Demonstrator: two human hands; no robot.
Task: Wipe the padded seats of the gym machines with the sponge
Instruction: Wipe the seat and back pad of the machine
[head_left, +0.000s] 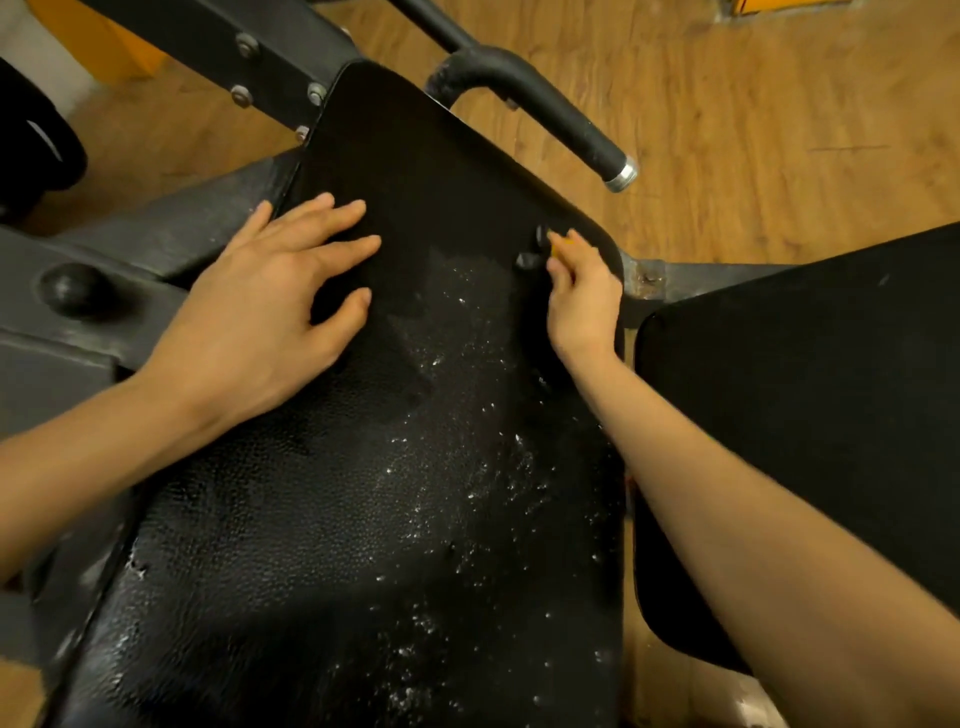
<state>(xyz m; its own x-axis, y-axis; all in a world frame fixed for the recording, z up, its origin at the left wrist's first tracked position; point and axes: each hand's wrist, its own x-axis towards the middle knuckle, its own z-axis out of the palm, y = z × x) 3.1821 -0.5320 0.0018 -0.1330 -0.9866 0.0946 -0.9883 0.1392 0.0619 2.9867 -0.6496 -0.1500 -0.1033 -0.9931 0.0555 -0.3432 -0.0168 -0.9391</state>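
The black padded seat (395, 467) fills the centre of the frame, wet and dotted with white foam in its middle. Higher, at centre left, the left hand (270, 306) lies flat on it, fingers spread. At centre right, the right hand (584, 296) pinches a yellow sponge (563, 244), mostly hidden, against the seat's far right corner. Beyond, at upper right, a black handle bar (545, 104) stands over the wooden floor (779, 130).

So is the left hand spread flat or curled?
Spread: the left hand lies on the padded seat with its fingers straight and apart.
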